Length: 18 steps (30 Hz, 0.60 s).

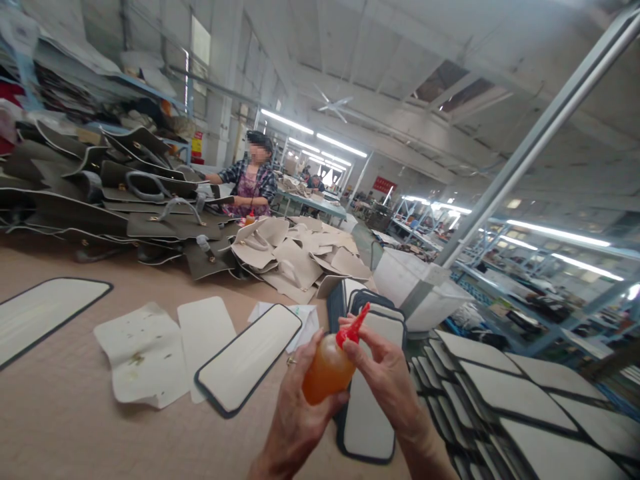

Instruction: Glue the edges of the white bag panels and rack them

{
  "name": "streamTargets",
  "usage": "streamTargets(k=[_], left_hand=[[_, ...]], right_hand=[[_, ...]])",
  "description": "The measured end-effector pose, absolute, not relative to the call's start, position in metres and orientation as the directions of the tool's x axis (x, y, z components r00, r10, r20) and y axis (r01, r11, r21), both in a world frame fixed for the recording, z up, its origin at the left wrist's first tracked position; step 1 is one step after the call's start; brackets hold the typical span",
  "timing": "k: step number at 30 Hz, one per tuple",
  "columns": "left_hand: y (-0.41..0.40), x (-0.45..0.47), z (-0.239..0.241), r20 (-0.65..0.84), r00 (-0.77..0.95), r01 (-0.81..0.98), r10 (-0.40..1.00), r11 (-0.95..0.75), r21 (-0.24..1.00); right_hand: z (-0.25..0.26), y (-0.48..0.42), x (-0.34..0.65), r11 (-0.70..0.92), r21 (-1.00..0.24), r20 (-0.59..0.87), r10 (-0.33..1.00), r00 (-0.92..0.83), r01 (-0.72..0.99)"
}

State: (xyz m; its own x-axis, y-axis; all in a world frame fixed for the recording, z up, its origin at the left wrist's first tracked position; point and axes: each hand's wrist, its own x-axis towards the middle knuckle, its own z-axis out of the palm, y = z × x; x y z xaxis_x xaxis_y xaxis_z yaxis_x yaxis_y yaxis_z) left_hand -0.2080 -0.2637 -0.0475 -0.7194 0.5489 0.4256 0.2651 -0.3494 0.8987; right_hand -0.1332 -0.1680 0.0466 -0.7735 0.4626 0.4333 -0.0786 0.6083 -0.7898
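Note:
My left hand (295, 407) is wrapped round the body of an orange squeeze bottle (324, 372) with a red pointed nozzle (353, 328). My right hand (385, 377) pinches the red cap at the bottle's top. I hold the bottle above the table's near edge. Just beyond it lies a white rounded panel with a dark border (247, 359). Under my right hand a stack of similar panels (367, 427) sits on the table.
Stained white paper sheets (143, 353) lie left of the panel, and another bordered panel (45, 313) at far left. Dark bags (125, 200) and beige cut pieces (295, 253) are piled behind. A person in a plaid shirt (253, 183) works beyond. More panels (515, 400) fan out right, near a white tub (420, 290).

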Motion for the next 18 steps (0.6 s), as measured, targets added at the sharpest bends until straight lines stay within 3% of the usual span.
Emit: streamTargets(k=[4, 8, 14, 18], left_hand=[[-0.262, -0.204, -0.057, 0.437, -0.662, 0.300, 0.609, -0.320, 0.899], [-0.264, -0.198, -0.062, 0.409, -0.605, 0.268, 0.683, -0.309, 0.912], [-0.270, -0.193, -0.057, 0.394, -0.606, 0.240, 0.692, -0.313, 0.919], [-0.264, -0.195, -0.051, 0.437, -0.638, 0.365, 0.634, -0.252, 0.896]], right_hand=[[0.049, -0.160, -0.131, 0.655, -0.752, 0.458, 0.443, -0.771, -0.069], [0.050, -0.148, -0.132, 0.635, -0.767, 0.391, 0.358, -0.848, -0.086], [0.049, -0.142, -0.126, 0.608, -0.790, 0.354, 0.344, -0.870, -0.081], [0.048, -0.142, -0.122, 0.607, -0.792, 0.372, 0.389, -0.843, -0.069]])
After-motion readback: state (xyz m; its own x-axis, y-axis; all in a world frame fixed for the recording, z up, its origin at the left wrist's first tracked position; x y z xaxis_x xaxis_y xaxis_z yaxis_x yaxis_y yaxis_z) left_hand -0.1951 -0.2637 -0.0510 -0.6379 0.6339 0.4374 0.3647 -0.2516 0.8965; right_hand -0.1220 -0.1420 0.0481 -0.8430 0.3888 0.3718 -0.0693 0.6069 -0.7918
